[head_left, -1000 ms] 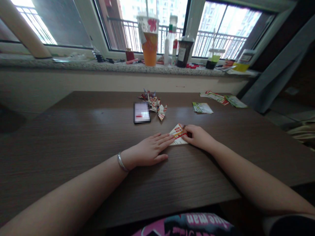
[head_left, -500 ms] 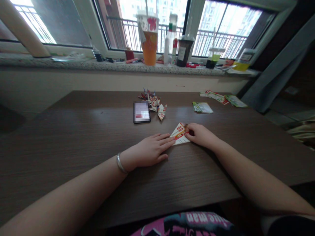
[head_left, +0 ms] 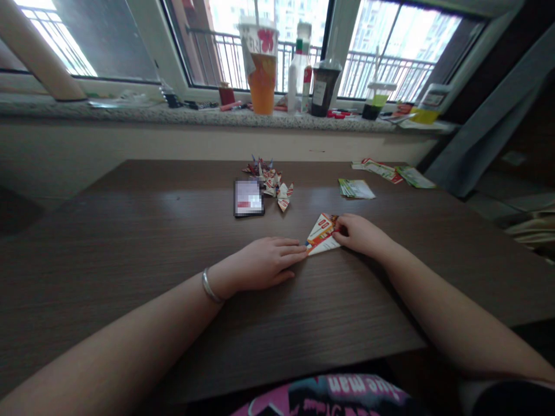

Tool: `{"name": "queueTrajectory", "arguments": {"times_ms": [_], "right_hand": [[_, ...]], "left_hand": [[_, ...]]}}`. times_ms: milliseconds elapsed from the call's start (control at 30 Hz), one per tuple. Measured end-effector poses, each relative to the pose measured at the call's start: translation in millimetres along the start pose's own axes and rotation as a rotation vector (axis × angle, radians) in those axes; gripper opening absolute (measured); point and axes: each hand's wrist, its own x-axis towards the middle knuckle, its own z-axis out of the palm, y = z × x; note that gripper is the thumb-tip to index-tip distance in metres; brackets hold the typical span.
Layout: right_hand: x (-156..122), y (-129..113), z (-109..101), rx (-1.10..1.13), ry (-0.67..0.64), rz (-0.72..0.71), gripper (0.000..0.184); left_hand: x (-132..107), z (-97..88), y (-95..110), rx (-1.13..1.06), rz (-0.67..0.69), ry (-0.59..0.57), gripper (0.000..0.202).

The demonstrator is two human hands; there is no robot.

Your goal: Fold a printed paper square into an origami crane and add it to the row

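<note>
A folded piece of printed paper [head_left: 322,236], white with red and orange print, lies on the dark table in a pointed, kite-like shape. My left hand [head_left: 269,263], a silver bangle at its wrist, rests flat on the table with fingers stretched out; its fingertips touch the paper's left point. At the paper's right edge, my right hand [head_left: 359,234] has thumb and fingers closed on it in a pinch. Beyond the hands, several folded paper figures [head_left: 284,196] stand in a cluster beside a phone-like device [head_left: 248,198] with a lit, blurred screen.
A stack of green-and-white paper sheets [head_left: 356,189] lies to the right, with more printed strips [head_left: 384,171] behind it. Along the stone windowsill [head_left: 195,118] stand a tall cup of orange drink [head_left: 262,84], a dark cup [head_left: 324,89], bottles and small clutter.
The paper and my right hand have shifted slightly right. My left fingers now cover less of the paper, only its left point.
</note>
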Motion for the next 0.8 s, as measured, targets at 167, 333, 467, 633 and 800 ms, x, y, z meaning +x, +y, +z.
{"name": "queueTrajectory", "arguments": {"times_ms": [167, 333, 467, 633, 800], "right_hand": [[-3, -8, -3, -0.095, 0.160, -0.045, 0.014], [-8, -33, -8, -0.097, 0.170, -0.330, 0.021], [-9, -46, -5, -0.077, 0.125, -0.437, 0.026], [-8, -48, -2, -0.007, 0.093, -0.420, 0.023], [-5, -42, 1, 0.111, 0.049, -0.339, 0.017]], "left_hand": [[1, -0.1, 0, -0.002, 0.027, 0.017, 0.050], [3, -2.3, 1, 0.008, 0.034, 0.012, 0.051], [3, -4.7, 2, 0.026, 0.019, -0.006, 0.051], [2, -5.6, 0, 0.018, 0.028, 0.000, 0.048], [0, -7.5, -5, 0.021, 0.077, 0.029, 0.034]]}}
